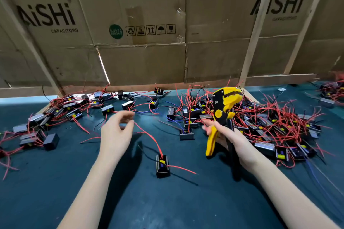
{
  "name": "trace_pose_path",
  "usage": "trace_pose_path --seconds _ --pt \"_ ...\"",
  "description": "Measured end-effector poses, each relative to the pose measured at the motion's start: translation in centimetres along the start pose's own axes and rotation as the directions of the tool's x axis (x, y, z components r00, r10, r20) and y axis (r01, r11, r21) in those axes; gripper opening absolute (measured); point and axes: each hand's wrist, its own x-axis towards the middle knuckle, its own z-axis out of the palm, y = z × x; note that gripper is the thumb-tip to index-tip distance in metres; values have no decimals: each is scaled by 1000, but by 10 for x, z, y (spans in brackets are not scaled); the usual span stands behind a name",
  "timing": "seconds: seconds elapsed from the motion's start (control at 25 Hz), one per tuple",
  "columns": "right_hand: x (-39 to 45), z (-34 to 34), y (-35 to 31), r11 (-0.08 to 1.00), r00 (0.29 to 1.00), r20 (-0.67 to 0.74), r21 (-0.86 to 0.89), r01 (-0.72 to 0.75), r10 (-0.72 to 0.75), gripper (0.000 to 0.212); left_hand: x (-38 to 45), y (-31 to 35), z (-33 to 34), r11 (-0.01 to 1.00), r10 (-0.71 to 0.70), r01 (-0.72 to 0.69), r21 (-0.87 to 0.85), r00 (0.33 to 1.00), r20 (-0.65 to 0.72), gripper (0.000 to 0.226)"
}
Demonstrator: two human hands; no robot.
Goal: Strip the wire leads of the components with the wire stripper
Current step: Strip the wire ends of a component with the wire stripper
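Stripper [221, 113] tight in right hand [229, 136], red lead [150, 137] between left hand [115, 134] fingertips, over mat [176, 201].

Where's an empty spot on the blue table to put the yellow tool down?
The widest bare mat is at the near edge, in front of the lone component. Another patch lies near-left, this side of the left pile. The right pile, beside the wire stripper, is crowded with red wires.

The table [186, 208] is covered in what looks like matt teal cloth. At 12 o'clock is rough, creased cardboard [149, 61] with bare wood battens [256, 29]. At 2 o'clock the stripper [221, 113] is smooth yellow and black plastic, and the wires [279, 117] have glossy red insulation.
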Motion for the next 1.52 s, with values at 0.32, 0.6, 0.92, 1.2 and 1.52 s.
trace_pose_path --seconds 0.32,0.6,0.92,1.2,1.52 --pt "-25 10 -19 929 926 -131 -168 330 -353 40 -15 22 -11 997 77 -70 -39 717 693 51" --pt "-26 4 -25 895 906 -79 -213 392 -416 39 -19 24 -8 956 283 -215 -200 486 827 11" --pt "-18 -19 -7 -92 802 16 -995 -48 -597 51 -21 17 10 969 240 -120 -215 656 715 10" --pt "-14 -21 2 -112 781 -54 -981 -157 -623 59 -24 16 16 966 230 -77 -247 696 680 10" --pt "-13 -13 5 -100 757 -29 -987 -123 -653 57 -33 20 31 980 181 -92 -176 777 603 13"
